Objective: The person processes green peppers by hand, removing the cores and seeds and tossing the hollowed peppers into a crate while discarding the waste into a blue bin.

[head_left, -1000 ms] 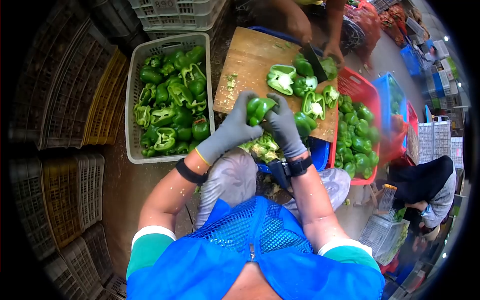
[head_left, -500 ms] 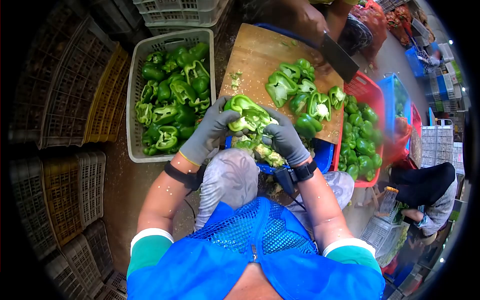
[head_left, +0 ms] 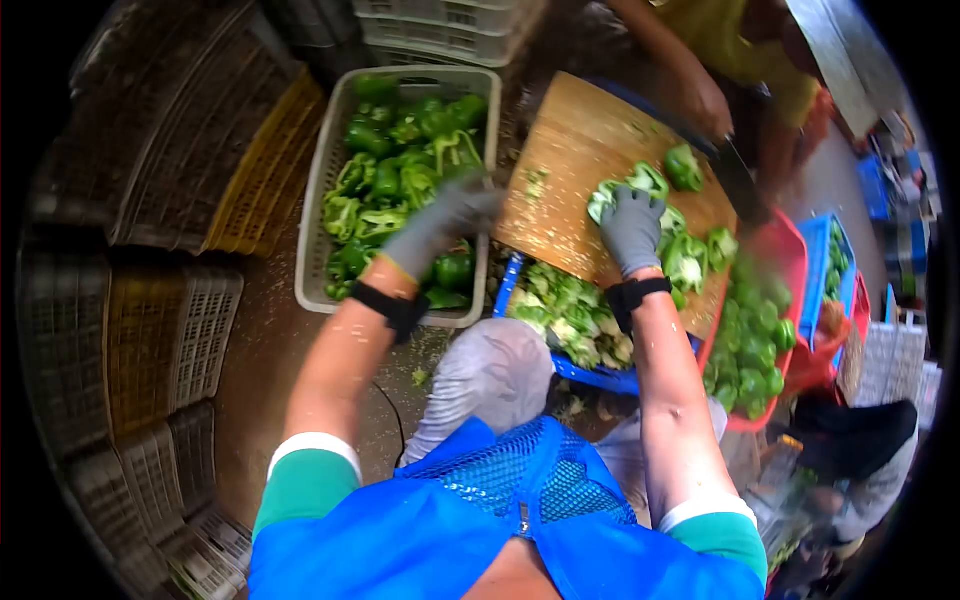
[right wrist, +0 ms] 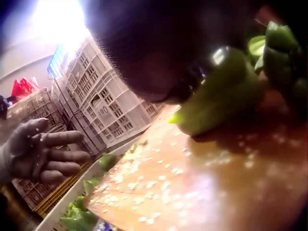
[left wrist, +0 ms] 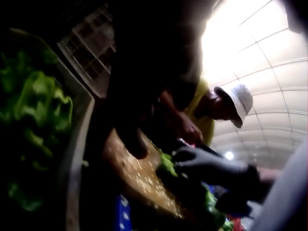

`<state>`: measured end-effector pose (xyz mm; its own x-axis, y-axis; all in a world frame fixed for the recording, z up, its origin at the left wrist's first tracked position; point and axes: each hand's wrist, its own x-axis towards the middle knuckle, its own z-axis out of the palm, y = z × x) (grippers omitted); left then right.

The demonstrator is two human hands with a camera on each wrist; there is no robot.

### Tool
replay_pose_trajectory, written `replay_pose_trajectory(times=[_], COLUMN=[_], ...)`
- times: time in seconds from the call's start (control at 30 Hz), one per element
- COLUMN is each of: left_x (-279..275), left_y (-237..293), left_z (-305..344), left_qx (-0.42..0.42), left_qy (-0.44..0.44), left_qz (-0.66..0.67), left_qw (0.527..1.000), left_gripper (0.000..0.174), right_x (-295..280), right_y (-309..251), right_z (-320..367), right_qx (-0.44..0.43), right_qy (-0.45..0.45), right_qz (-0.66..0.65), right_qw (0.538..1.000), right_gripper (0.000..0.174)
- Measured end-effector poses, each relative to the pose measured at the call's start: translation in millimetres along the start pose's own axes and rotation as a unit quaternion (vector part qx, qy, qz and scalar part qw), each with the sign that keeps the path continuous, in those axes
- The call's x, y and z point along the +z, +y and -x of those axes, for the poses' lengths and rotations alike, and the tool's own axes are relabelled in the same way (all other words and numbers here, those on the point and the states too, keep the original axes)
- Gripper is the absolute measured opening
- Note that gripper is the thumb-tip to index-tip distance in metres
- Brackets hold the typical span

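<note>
My left hand (head_left: pixel 455 215), gloved in grey and blurred, is over the right rim of the pale crate (head_left: pixel 312 230) of cut green peppers. The right wrist view shows that left hand (right wrist: pixel 45 151) with fingers spread and nothing in them. On the wooden cutting board (head_left: pixel 560 150), my gloved right hand (head_left: pixel 633 230) grips a halved green bell pepper (head_left: pixel 602 200), its fingers bent over it. That bell pepper (right wrist: pixel 216 96) lies partly under the dark hand in the right wrist view. More pepper halves (head_left: pixel 685 262) sit beside it.
A blue tub (head_left: pixel 600 378) of pepper cores and scraps is under the board's near edge. Across the board, another person's hand (head_left: pixel 708 108) holds a cleaver (head_left: pixel 738 180). A red basket (head_left: pixel 790 245) of whole peppers stands right; stacked crates (head_left: pixel 140 340) line the left.
Both hands held an opened pepper over the scrap tub; they have parted. The left moved to the crate without the pepper, the right onto a half on the board. The head view has turned.
</note>
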<state>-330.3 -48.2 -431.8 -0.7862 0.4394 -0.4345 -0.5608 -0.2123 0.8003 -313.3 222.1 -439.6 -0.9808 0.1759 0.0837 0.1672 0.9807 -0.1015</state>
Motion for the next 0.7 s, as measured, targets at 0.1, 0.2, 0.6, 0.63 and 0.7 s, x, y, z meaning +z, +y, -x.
replay_pose_trajectory(times=[0.1,0.2,0.6,0.63,0.7], left_x=[26.9,47.8,83.1,88.1,87.0], left_y=[-44.5,-65.8,-71.6,-72.1,-76.4], left_z=[-21.9,-32.5,-12.7,-13.4,-17.5], left_qx=[-0.001,-0.032,-0.124,-0.133,-0.124], left_qy=[-0.04,-0.038,-0.094,-0.082,-0.094], left_qz=[-0.113,-0.041,-0.077,-0.041,-0.058], left_qw=[0.993,0.998,0.985,0.987,0.986], left_gripper=[0.064,0.061,0.041,0.042,0.04], right_x=[-1.8,14.9,17.5,17.2,26.1], right_y=[-11.8,-10.3,7.8,8.6,11.9], right_z=[9.7,32.0,90.8,89.3,94.6], right_qx=[-0.164,-0.315,-0.082,-0.098,-0.068], right_qy=[-0.032,-0.07,-0.027,-0.051,-0.099], right_qz=[-0.01,-0.172,-0.292,-0.335,-0.4], right_qw=[0.986,0.931,0.953,0.936,0.909], right_gripper=[0.031,0.032,0.047,0.049,0.052])
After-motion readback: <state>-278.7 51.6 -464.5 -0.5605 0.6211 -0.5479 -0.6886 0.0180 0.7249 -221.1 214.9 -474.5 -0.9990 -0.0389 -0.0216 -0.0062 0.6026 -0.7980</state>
